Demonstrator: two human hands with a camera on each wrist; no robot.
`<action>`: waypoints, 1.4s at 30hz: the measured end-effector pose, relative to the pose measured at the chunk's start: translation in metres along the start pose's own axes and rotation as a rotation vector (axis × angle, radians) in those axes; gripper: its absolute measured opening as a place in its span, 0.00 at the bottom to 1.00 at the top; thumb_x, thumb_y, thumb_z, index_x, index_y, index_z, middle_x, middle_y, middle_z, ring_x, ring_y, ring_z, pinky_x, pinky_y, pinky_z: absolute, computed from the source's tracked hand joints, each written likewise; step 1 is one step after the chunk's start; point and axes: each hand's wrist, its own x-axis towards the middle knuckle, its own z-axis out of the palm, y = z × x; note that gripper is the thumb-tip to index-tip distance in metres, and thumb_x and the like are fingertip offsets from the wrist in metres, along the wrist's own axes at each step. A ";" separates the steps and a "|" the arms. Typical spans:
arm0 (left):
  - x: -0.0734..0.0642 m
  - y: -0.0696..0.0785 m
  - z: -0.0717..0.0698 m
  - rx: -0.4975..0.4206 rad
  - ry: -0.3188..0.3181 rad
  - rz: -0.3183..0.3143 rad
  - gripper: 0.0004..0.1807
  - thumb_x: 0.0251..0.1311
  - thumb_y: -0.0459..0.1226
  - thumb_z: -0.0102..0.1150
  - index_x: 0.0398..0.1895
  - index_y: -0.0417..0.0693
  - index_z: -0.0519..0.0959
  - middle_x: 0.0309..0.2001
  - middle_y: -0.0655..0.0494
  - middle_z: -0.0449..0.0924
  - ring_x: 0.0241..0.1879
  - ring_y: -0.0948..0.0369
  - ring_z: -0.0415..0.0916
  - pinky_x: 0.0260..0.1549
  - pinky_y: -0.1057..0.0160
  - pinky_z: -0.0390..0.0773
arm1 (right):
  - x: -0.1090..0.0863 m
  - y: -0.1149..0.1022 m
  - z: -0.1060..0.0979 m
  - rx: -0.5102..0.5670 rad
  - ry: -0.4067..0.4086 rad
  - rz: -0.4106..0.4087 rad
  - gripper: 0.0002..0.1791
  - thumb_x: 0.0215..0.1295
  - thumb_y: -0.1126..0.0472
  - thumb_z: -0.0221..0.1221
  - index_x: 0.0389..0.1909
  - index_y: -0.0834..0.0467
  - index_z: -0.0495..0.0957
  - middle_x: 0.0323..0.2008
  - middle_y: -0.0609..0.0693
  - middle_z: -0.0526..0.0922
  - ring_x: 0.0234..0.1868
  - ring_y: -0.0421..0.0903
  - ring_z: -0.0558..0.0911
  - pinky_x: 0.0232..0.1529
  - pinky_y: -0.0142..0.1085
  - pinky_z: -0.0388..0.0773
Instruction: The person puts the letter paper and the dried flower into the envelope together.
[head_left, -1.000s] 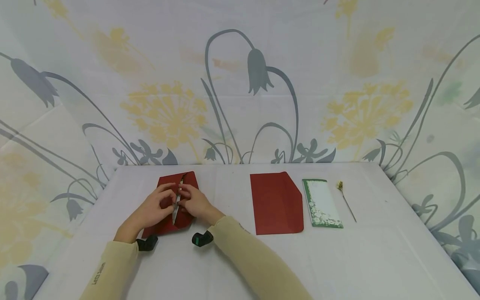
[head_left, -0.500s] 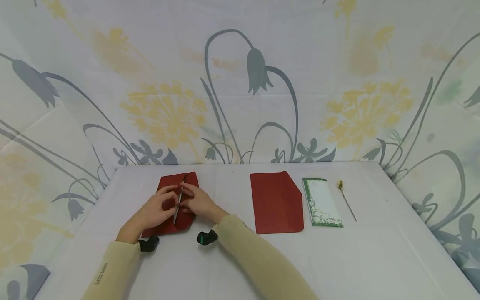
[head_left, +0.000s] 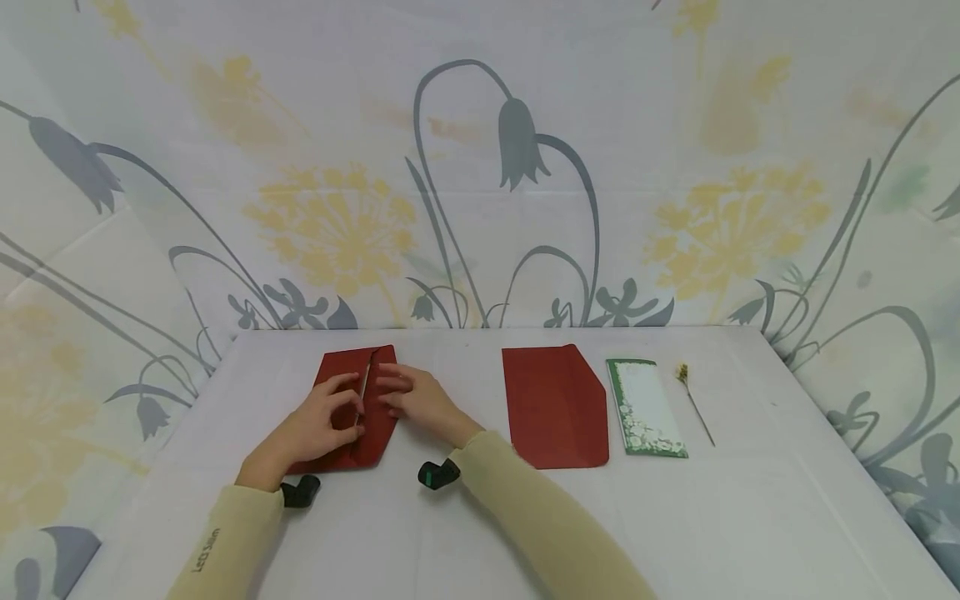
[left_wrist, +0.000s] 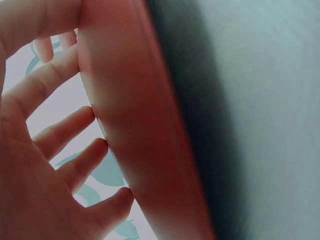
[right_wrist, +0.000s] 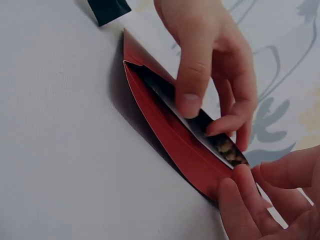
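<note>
A red envelope [head_left: 341,367] lies at the left of the table with its mouth gaping. Inside it sits a dark card with a white edge [right_wrist: 202,142], visible in the right wrist view. My left hand [head_left: 318,429] lies over the envelope, its thumb and fingertips at the card's edge and the envelope's opening. Its spread fingers meet the envelope's edge in the left wrist view. My right hand [head_left: 423,404] is at the envelope's right side, fingers extended and fingertips at its edge. Part of the card is hidden inside the envelope.
A second red envelope [head_left: 555,408] lies flat near the middle. To its right are a white card with green borders and printed white flowers [head_left: 647,407] and a dried flower on a thin stem [head_left: 696,404]. A flower-print cloth [head_left: 480,167] hangs behind the table.
The card has sunk deeper into the envelope, so less of it shows. My right hand has drawn back to the right from the card. My left hand has stayed nearly in place.
</note>
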 end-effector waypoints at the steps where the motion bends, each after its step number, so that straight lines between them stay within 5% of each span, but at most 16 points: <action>1: 0.000 0.000 0.000 0.007 -0.007 -0.007 0.10 0.52 0.34 0.70 0.34 0.53 0.78 0.66 0.33 0.64 0.65 0.33 0.60 0.59 0.32 0.63 | -0.001 -0.001 -0.002 -0.011 0.002 -0.006 0.28 0.70 0.73 0.55 0.70 0.57 0.69 0.59 0.53 0.80 0.51 0.44 0.83 0.46 0.36 0.82; 14: -0.002 0.003 0.002 0.008 -0.072 -0.086 0.12 0.51 0.36 0.73 0.35 0.56 0.78 0.71 0.36 0.59 0.67 0.35 0.55 0.57 0.34 0.66 | -0.024 -0.011 -0.031 -0.057 0.066 -0.036 0.25 0.70 0.71 0.56 0.67 0.60 0.72 0.52 0.57 0.84 0.51 0.51 0.84 0.46 0.39 0.82; 23: -0.002 0.006 0.002 0.007 -0.092 -0.097 0.12 0.53 0.35 0.72 0.37 0.54 0.78 0.71 0.36 0.57 0.68 0.35 0.52 0.58 0.33 0.64 | -0.052 -0.015 -0.053 -0.076 0.104 -0.036 0.24 0.70 0.71 0.56 0.66 0.60 0.73 0.50 0.52 0.85 0.48 0.46 0.84 0.47 0.38 0.82; 32: -0.001 0.006 0.001 0.011 -0.095 -0.083 0.13 0.53 0.35 0.71 0.39 0.52 0.78 0.71 0.35 0.56 0.68 0.34 0.51 0.58 0.32 0.64 | -0.079 -0.020 -0.077 -0.022 0.108 -0.014 0.23 0.71 0.71 0.54 0.66 0.61 0.72 0.53 0.57 0.83 0.53 0.56 0.82 0.51 0.40 0.80; 42: -0.003 0.006 0.001 0.020 -0.092 -0.092 0.14 0.53 0.35 0.71 0.41 0.52 0.78 0.72 0.36 0.56 0.69 0.35 0.51 0.58 0.33 0.64 | -0.110 -0.020 -0.114 -0.078 0.162 0.009 0.24 0.71 0.70 0.55 0.67 0.58 0.72 0.52 0.53 0.83 0.54 0.54 0.82 0.52 0.42 0.80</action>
